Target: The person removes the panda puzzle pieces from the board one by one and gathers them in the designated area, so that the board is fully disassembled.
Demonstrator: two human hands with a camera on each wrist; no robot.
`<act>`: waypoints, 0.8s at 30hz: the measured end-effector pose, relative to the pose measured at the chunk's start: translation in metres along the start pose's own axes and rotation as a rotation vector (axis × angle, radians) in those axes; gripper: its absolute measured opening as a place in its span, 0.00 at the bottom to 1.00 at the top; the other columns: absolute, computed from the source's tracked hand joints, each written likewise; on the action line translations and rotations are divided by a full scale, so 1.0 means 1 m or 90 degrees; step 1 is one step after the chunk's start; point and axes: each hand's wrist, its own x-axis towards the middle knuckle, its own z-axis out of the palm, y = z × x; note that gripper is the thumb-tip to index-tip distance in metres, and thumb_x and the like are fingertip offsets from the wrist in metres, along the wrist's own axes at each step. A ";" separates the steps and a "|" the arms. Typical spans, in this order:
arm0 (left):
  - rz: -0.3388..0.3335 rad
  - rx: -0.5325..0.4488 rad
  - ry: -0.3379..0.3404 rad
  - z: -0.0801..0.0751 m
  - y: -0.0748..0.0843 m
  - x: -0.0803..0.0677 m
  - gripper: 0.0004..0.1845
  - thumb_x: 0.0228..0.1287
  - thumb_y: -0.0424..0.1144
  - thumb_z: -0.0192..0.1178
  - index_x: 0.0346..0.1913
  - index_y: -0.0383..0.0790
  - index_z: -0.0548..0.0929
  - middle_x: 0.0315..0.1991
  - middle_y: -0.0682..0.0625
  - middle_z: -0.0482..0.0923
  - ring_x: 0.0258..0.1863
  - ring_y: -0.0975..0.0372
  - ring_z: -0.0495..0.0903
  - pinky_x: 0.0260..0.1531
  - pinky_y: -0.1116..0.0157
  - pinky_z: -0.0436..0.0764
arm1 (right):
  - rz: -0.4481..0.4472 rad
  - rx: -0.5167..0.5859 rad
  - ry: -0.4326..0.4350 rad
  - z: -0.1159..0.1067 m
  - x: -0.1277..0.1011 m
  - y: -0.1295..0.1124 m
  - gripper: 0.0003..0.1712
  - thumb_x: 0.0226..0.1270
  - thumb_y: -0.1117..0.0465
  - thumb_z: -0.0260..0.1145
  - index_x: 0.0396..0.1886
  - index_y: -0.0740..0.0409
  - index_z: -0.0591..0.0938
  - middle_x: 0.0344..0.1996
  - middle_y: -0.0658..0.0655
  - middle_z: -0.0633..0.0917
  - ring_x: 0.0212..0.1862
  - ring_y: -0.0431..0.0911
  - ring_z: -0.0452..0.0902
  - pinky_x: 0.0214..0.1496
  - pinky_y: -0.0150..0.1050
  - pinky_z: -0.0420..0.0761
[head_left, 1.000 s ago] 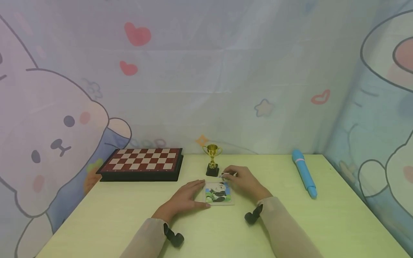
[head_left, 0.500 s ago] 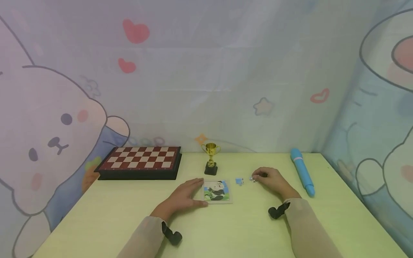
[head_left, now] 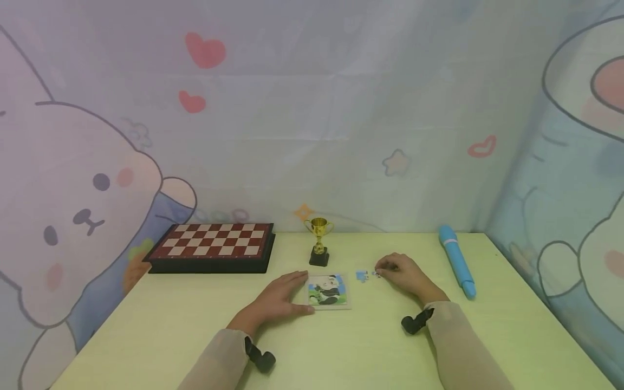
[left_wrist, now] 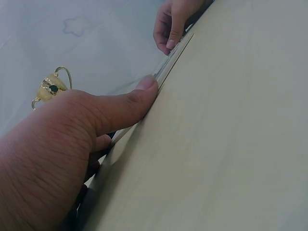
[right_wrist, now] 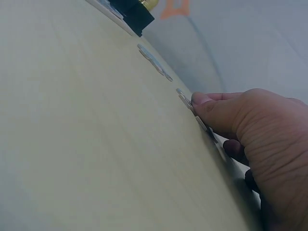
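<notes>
A small framed panda jigsaw puzzle (head_left: 327, 291) lies flat on the table, picture up. My left hand (head_left: 275, 299) rests at its left side with fairly straight fingers, thumb by the lower left corner and fingertips by the upper left one. To the puzzle's right lies a loose blue puzzle piece (head_left: 361, 275). Just right of that, my right hand (head_left: 402, 275) pinches another small puzzle piece (head_left: 376, 274) at table level. In the right wrist view, the thumb meets this thin piece (right_wrist: 184, 98), and what seems a further flat piece (right_wrist: 206, 127) shows beneath the hand.
A gold trophy cup (head_left: 319, 242) on a black base stands behind the puzzle. The chessboard box (head_left: 212, 248) sits at the back left. A blue microphone-shaped toy (head_left: 458, 262) lies at the right. A printed cloth (head_left: 312, 108) hangs behind the table (head_left: 341, 352).
My right hand has moved right from the puzzle's top edge, leaving the blue piece lying apart, then shifted slightly back left with another piece. My left hand stays by the puzzle.
</notes>
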 end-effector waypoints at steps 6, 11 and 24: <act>0.001 -0.010 0.000 -0.001 0.003 0.000 0.51 0.56 0.69 0.66 0.77 0.46 0.65 0.77 0.49 0.61 0.76 0.48 0.58 0.72 0.43 0.58 | -0.009 -0.003 0.000 0.000 -0.001 0.003 0.05 0.71 0.54 0.68 0.43 0.46 0.87 0.42 0.46 0.85 0.49 0.48 0.79 0.54 0.53 0.78; 0.001 -0.004 0.001 -0.002 0.004 -0.001 0.51 0.56 0.69 0.65 0.77 0.45 0.65 0.76 0.49 0.61 0.76 0.48 0.58 0.72 0.43 0.58 | -0.007 0.013 0.011 0.001 0.001 0.001 0.08 0.72 0.51 0.67 0.45 0.46 0.87 0.42 0.46 0.85 0.47 0.46 0.78 0.53 0.51 0.77; 0.003 0.001 -0.004 -0.002 0.001 0.000 0.51 0.55 0.70 0.65 0.77 0.46 0.64 0.77 0.49 0.61 0.76 0.48 0.58 0.72 0.43 0.58 | -0.195 -0.099 0.010 0.057 0.017 -0.062 0.19 0.71 0.48 0.67 0.55 0.52 0.84 0.52 0.49 0.82 0.54 0.47 0.74 0.57 0.50 0.77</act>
